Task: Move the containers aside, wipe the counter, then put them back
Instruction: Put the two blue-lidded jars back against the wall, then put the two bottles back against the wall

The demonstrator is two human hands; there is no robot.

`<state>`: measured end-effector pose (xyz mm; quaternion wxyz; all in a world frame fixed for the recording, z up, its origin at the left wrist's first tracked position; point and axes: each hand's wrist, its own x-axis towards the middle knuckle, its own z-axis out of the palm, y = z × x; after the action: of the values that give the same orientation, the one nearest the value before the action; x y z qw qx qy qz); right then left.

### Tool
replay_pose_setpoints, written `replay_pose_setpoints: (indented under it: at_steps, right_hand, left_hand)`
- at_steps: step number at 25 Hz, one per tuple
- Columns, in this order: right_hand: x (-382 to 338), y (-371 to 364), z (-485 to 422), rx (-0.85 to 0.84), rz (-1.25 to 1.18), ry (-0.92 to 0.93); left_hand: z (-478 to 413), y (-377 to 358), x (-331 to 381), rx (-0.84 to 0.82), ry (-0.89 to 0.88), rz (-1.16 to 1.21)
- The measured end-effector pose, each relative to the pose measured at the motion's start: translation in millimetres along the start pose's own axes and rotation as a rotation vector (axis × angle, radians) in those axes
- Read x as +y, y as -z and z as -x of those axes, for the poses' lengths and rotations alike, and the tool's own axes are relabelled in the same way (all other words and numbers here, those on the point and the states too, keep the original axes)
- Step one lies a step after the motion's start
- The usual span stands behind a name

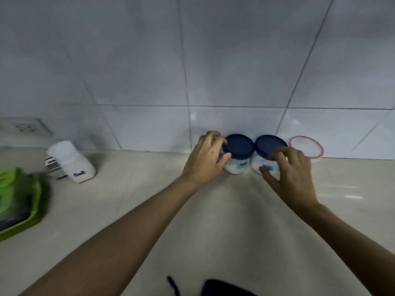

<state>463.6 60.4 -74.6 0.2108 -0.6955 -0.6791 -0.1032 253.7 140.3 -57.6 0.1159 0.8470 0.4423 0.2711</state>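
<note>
Two clear jars with dark blue lids stand side by side at the counter's back edge, against the tiled wall. Left hand curled round the left jar, thumb on its front, fingers on the lid rim. Right hand spread open over the right jar, fingertips at its lid and thumb at its label; firm hold cannot be told. Pink-rimmed container just right of the jars. White salt container well apart, towards the left edge, near a green tray.

"Salt" in blue on the white-lidded jar; blue-lidded jars' labels unreadable.
</note>
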Motion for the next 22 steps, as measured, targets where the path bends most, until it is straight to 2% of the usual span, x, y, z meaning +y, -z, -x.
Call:
replay_pose_setpoints:
  at_steps: [4,7,10,12,17,22]
  right_hand:
    - [-67,-15,43,-0.129,-0.095,0.171]
    - [-156,-28,21,-0.249,-0.171,0.360]
    - [-249,-46,-19,-0.360,-0.224,0.388]
    - [-304,-58,-47,-0.373,-0.266,0.401]
    - [-415,-77,-105,-0.396,-0.323,0.444]
    - [-461,-98,-129,-0.498,-0.234,0.488]
  left_hand:
    - [76,64,-58,0.000,0.003,-0.136]
    - [136,126,-116,0.070,0.026,-0.328]
    - [169,180,-174,0.168,0.145,-0.432]
    - [177,208,-210,0.214,0.269,-0.473]
    - [182,245,-283,0.134,0.487,-0.529]
    - [160,259,-339,0.021,0.631,-0.486]
